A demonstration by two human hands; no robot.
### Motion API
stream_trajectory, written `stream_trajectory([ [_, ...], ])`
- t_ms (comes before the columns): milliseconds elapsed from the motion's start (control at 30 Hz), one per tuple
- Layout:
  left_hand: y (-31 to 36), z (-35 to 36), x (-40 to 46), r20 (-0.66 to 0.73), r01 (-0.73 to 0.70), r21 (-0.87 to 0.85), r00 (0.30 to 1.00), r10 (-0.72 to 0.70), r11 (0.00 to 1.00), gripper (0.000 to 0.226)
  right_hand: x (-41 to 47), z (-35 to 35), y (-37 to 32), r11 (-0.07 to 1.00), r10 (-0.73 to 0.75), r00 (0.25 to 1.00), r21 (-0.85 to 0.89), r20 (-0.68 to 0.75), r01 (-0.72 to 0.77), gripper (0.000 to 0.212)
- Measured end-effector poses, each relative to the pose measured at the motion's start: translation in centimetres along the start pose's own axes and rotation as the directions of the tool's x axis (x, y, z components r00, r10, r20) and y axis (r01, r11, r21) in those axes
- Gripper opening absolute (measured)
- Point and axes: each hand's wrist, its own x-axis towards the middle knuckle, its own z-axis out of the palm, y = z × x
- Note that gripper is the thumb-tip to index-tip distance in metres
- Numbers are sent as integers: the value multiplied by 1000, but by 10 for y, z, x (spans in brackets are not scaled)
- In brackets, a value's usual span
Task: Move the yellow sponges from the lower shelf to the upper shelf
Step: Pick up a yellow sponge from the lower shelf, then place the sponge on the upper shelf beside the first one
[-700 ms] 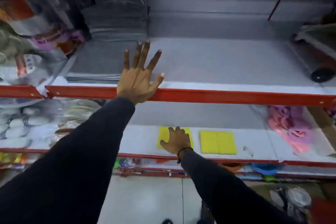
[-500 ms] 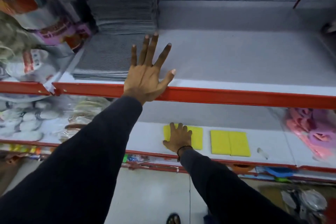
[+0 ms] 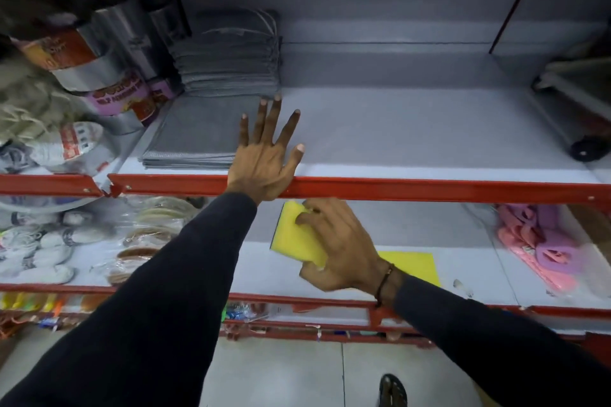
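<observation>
My right hand (image 3: 340, 248) grips a yellow sponge (image 3: 295, 236) with a dark underside, held tilted in the air above the lower shelf (image 3: 479, 284), just under the red rail of the upper shelf (image 3: 413, 187). More yellow sponge (image 3: 413, 266) lies flat on the lower shelf, partly hidden behind my right wrist. My left hand (image 3: 264, 155) rests flat with fingers spread on the front edge of the upper shelf, empty.
Grey folded cloths (image 3: 198, 139) and a taller grey stack (image 3: 228, 63) sit left on the upper shelf, with foil rolls (image 3: 99, 53) beyond. A dark roll (image 3: 575, 116) lies at right. Pink items in plastic (image 3: 542, 248) occupy the lower shelf's right.
My right hand has closed on one yellow sponge and lifted it off the lower shelf toward the upper rail. My left hand stays on the upper shelf edge. The view has moved closer.
</observation>
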Motion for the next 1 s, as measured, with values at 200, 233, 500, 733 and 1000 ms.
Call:
stream_trajectory([
  [200, 4, -1, -5, -75, 12, 21, 997, -10, 1000, 75, 85, -58, 32, 864, 452, 857, -119, -247, -489, 65],
  [233, 4, -1, -6, -79, 19, 18, 997, -17, 1000, 74, 93, -57, 39, 794, 561, 811, -168, -168, -584, 69],
  [500, 3, -1, -9, -87, 23, 4, 996, -22, 1000, 81, 48, -39, 35, 864, 427, 758, -25, -493, -503, 29],
  [733, 2, 4, -6, -76, 27, 24, 997, -25, 999, 84, -94, 61, 61, 528, 846, 521, -319, 114, -787, 54],
  [1000, -1, 6, -3, -83, 29, 31, 996, -27, 999, 82, -109, 121, 79, 500, 862, 283, -619, 420, -605, 90],
])
